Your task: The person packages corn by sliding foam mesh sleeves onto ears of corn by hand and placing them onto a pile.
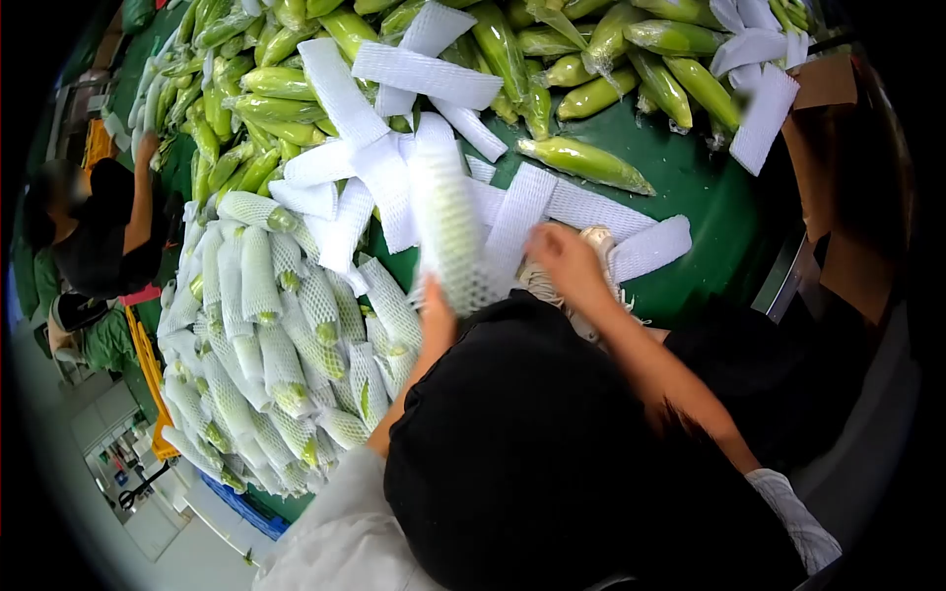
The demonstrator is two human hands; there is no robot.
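My left hand (437, 317) is closed around the lower end of a corn cob in a white foam net sleeve (445, 212), blurred by motion. To its right, my right hand (564, 258) has its fingers curled together; whatever is between them is hidden. Flat white foam sleeves (520, 212) lie under and around both hands. Touching or just beside my right hand is a pale, stringy item (597, 239), partly covered. Sleeved cobs (261, 276) are heaped on the left. Cobs in clear film (591, 163) lie beyond the hands.
A green table surface (705, 217) shows on the right, with brown cardboard (855, 236) beyond its edge. Another person (108, 231) in dark clothing is at the far left, near a yellow crate (148, 369). A large black rounded shape (522, 443) hides the lower centre.
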